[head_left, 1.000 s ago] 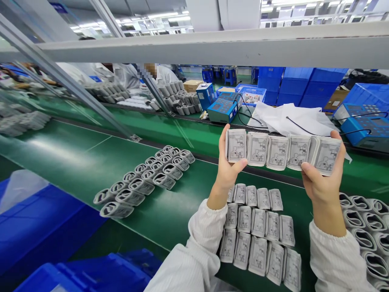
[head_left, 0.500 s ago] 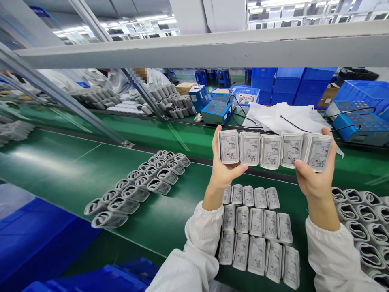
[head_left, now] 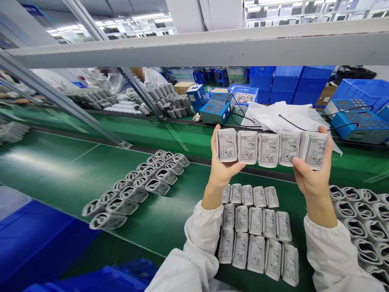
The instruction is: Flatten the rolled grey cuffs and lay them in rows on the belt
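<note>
Between my two hands, a row of several rolled blood pressure cuffs point(head_left: 268, 150) is squeezed end to end, held up over the bench. Their grey faces carry printed line drawings. My left hand point(head_left: 224, 162) is closed on the row's left end, thumb below. My right hand point(head_left: 314, 174) grips the right end with its thumb across the front. Beneath them, more rolled cuffs point(head_left: 256, 221) lie in three rows, printed sides up.
Rolled cuffs stand in rows on the left point(head_left: 139, 184) and at the right edge point(head_left: 363, 227) of the green bench point(head_left: 67, 170). Behind are blue testing devices point(head_left: 215, 108), white sheets point(head_left: 279, 115) and blue crates point(head_left: 285, 83). A white beam point(head_left: 194, 50) crosses overhead. Co-workers sit at far left.
My hands still hold the row of cuffs up in nearly the same place. The whole view has shifted very slightly; nothing has been let go.
</note>
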The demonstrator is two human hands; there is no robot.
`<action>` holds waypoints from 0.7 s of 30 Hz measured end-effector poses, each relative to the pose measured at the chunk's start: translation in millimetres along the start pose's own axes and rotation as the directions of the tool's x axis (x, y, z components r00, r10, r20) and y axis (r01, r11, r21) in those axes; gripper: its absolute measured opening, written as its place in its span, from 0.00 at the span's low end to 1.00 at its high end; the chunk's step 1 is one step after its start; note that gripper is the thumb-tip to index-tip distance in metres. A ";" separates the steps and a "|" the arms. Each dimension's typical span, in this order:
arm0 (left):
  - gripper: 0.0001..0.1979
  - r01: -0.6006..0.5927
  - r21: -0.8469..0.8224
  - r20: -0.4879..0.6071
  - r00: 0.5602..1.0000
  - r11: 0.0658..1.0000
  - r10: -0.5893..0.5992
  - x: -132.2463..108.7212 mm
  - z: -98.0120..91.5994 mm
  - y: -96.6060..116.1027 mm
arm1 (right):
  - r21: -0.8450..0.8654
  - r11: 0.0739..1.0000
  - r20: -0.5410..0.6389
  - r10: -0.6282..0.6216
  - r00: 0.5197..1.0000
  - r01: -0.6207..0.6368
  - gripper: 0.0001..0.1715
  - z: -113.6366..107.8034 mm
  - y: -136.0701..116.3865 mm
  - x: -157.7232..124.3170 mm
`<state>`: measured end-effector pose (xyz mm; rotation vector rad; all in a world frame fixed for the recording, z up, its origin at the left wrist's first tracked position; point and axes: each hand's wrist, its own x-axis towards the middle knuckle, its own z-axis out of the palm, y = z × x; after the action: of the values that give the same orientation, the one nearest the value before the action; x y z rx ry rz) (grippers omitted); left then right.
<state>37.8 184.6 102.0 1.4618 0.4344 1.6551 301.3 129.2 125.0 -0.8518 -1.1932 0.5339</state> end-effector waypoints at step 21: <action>0.59 0.297 -0.088 -0.071 0.950 0.951 -0.303 -3.1 11.4 19.4 | 0.171 0.945 -0.036 0.289 0.957 -0.279 0.60 13.5 -3.5 -0.6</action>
<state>41.0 168.1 117.1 1.2058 0.6028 1.4747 288.1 130.6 129.1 -0.8971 -0.9608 0.8244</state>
